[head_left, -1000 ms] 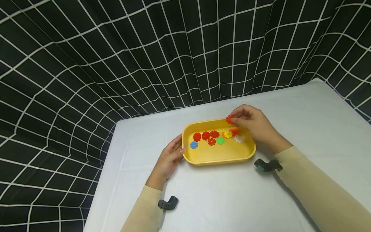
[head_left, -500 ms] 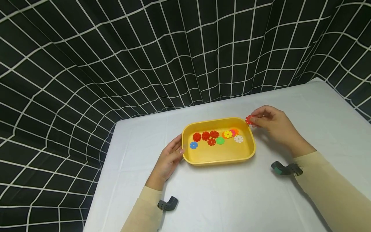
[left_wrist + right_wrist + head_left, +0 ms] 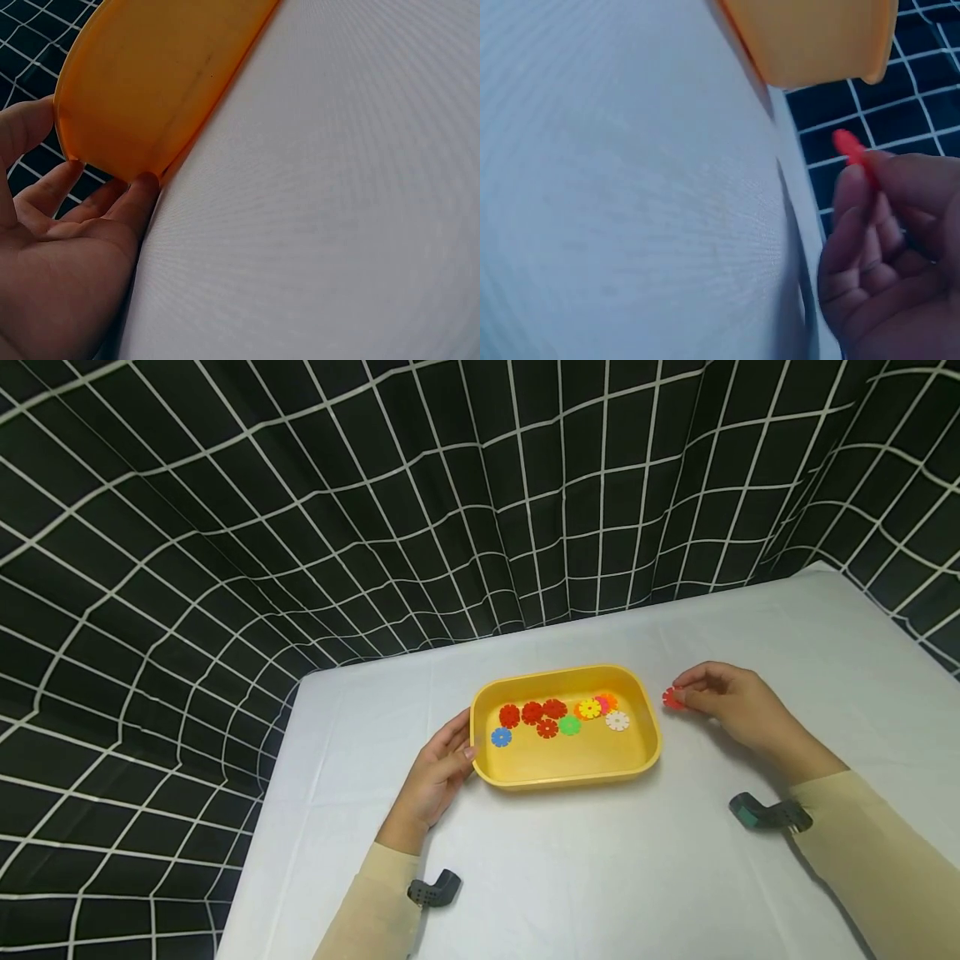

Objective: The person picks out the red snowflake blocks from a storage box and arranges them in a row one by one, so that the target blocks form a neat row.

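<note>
A yellow tray (image 3: 570, 760) stands on the white table with flower-shaped plastic discs inside. My left hand (image 3: 437, 772) holds the tray's left end; in the left wrist view its thumb is at the rim and its fingertips touch the outer wall. To the right of the tray, my right hand (image 3: 726, 700) pinches a red notched disc (image 3: 670, 697) between thumb and fingers. In the right wrist view this red disc (image 3: 847, 144) is seen edge-on, apart from the tray.
Several red discs (image 3: 532, 713), a blue disc (image 3: 501, 737), a green disc (image 3: 569, 726), a yellow disc (image 3: 589, 708) and a white disc (image 3: 617, 721) lie in the tray. Behind the white table (image 3: 570, 860) hangs a black cloth (image 3: 420, 527) with a white grid.
My right hand has carried the red disc from above the tray's far rim to the right, beyond the tray, then lower and nearer. The left hand and tray have stayed almost still.
</note>
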Demonstrator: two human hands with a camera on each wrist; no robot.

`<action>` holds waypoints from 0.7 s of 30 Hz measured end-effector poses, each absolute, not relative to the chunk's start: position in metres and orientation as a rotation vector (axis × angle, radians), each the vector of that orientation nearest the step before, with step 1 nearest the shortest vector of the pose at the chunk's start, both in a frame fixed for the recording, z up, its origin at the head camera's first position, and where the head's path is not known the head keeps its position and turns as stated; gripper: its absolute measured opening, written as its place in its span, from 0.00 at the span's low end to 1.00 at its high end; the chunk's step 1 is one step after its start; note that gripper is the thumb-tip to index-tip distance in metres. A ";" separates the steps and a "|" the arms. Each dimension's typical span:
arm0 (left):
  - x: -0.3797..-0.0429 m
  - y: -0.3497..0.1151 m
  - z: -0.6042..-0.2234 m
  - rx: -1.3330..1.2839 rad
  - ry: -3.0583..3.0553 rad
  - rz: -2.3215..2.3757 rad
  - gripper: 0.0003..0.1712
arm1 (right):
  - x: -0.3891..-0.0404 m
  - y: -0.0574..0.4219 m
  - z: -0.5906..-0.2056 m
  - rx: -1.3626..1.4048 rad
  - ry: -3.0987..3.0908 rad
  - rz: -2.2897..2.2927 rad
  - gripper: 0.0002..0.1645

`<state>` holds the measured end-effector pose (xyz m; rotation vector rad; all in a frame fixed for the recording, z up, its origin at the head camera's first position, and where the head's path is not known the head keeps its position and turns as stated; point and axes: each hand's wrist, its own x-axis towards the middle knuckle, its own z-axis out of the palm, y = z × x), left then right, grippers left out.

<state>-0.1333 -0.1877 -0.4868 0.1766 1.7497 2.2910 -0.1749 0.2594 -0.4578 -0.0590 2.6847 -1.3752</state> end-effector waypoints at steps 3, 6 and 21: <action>-0.134 -0.188 -0.488 0.179 1.743 2.298 0.37 | -0.175 0.262 -0.465 -0.056 2.681 -1.337 0.19; -0.134 -0.188 -0.487 0.175 1.742 2.302 0.36 | -0.175 0.263 -0.472 -0.070 2.683 -1.302 0.19; -0.132 -0.187 -0.485 0.175 1.746 2.293 0.36 | -0.171 0.261 -0.474 -0.135 2.761 -1.231 0.16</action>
